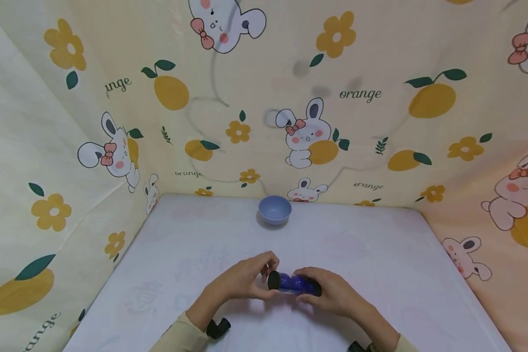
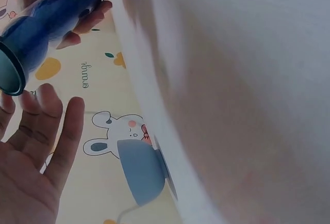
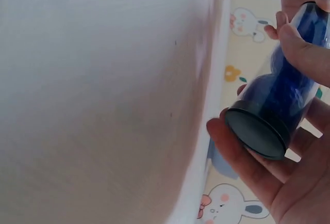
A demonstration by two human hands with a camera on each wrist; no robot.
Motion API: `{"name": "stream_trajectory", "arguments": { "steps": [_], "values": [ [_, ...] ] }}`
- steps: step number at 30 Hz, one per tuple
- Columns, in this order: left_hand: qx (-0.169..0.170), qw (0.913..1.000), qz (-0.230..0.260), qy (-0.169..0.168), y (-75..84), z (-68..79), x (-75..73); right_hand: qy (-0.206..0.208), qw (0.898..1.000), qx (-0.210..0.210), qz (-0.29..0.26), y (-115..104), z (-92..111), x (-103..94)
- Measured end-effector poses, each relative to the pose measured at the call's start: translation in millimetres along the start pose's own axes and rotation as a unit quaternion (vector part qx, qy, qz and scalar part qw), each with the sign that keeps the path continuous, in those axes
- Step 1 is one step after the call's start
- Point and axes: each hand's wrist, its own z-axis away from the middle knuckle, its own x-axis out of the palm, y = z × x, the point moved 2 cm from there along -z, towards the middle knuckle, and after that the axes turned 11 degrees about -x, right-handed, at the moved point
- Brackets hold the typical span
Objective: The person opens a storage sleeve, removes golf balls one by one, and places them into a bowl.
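Observation:
A clear tube of blue balls (image 1: 297, 282) with black end caps lies level between both hands, low over the table in the head view. My right hand (image 1: 334, 293) grips its right end, the thumb along the near side and fingers round the far side. At the other end my left hand (image 1: 245, 277) has its fingertips and thumb close around the left black cap (image 1: 274, 281). In the left wrist view those fingers (image 2: 67, 136) are loosely extended beside the cap. The right wrist view shows the right-end cap (image 3: 257, 132) with the right fingers curved around the tube.
A blue bowl (image 1: 275, 211) stands at the table's back edge. The white table (image 1: 193, 234) is enclosed by cloth walls (image 1: 369, 132) printed with rabbits and oranges. Black wrist devices (image 1: 219, 328) show at both forearms.

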Motion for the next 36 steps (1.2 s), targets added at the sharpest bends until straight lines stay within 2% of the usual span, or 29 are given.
{"name": "stream_trajectory", "arguments": {
  "steps": [8, 15, 19, 24, 32, 36],
  "values": [
    [0.043, 0.9987, 0.027, -0.010, 0.2, -6.3, 0.9, 0.006, 0.999, -0.003, -0.040, 2, -1, 1.0],
    [0.063, 0.9969, 0.042, 0.020, -2.1, -7.0, -2.2, 0.021, 0.999, 0.000, -0.046, 4, 0, -0.2],
    [0.085, 0.9940, 0.058, 0.037, -3.5, -6.8, -5.3, 0.024, 0.998, 0.027, -0.056, 6, 3, -1.0],
    [0.110, 0.9914, 0.064, 0.026, -1.6, -7.3, -5.7, 0.022, 0.997, 0.039, -0.061, 8, 6, -1.9],
    [0.102, 0.9935, 0.039, 0.032, 2.3, -7.5, -3.1, 0.016, 0.996, 0.036, -0.081, 10, 9, -1.4],
    [0.111, 0.9924, 0.031, 0.044, 3.5, -8.4, -1.5, 0.013, 0.996, 0.036, -0.083, 10, 10, -1.2]
  ]
}}
